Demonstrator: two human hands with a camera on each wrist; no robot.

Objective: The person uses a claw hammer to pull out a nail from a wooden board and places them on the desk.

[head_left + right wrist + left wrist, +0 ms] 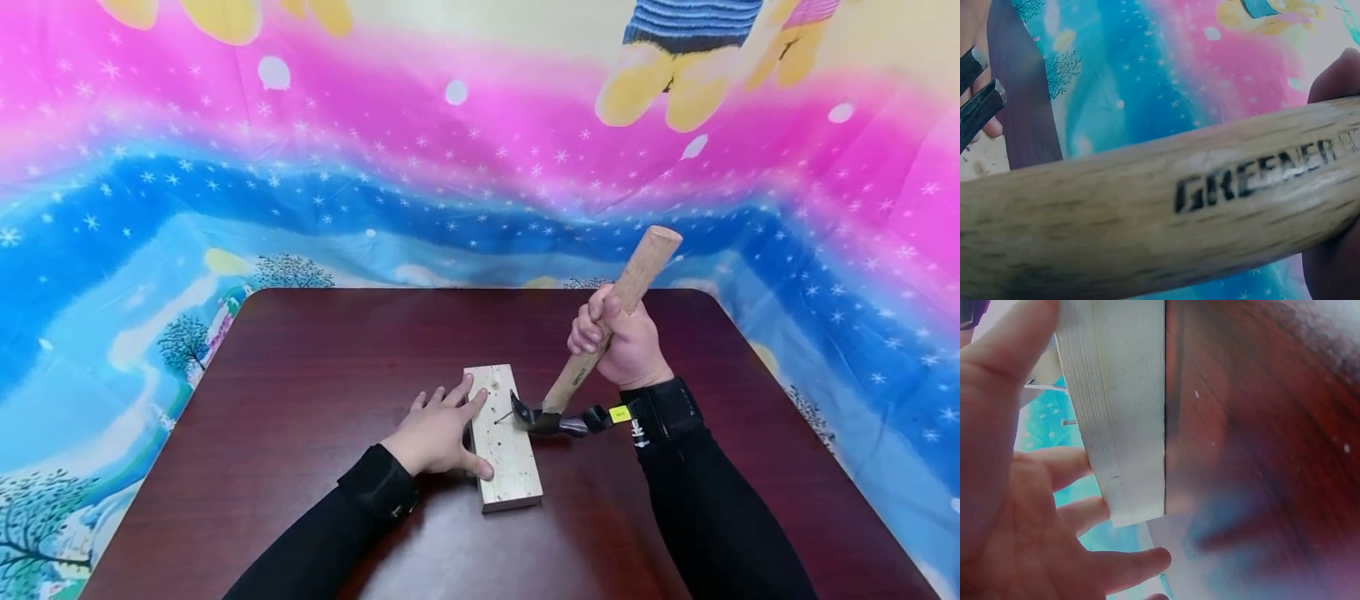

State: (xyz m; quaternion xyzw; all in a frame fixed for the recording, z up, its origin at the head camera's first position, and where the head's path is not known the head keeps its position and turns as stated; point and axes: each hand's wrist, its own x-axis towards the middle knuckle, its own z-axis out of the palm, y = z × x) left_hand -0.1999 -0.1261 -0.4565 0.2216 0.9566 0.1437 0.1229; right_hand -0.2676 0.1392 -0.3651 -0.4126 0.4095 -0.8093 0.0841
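A pale wooden block [516,475] lies on the table, its top dotted with small dark holes. My left hand [442,433] rests along its left edge, fingers spread and fairly straight, thumb on the top near the close end. In the left wrist view, fingertips and thumb touch the edge of the block [1119,412]. My right hand [626,342] grips the wooden handle of a claw hammer [570,377], which leans up and to the right. Its black claw is over the block's right edge, beside a slanted nail [503,417] in the top. The right wrist view shows dark lettering on the hammer handle [1147,219].
The dark red-brown table [337,350] has rounded far corners. A colourful printed cloth [450,183] hangs behind it and along both sides. A black band with a yellow tag [620,414] sits at the right wrist, close to the hammer head.
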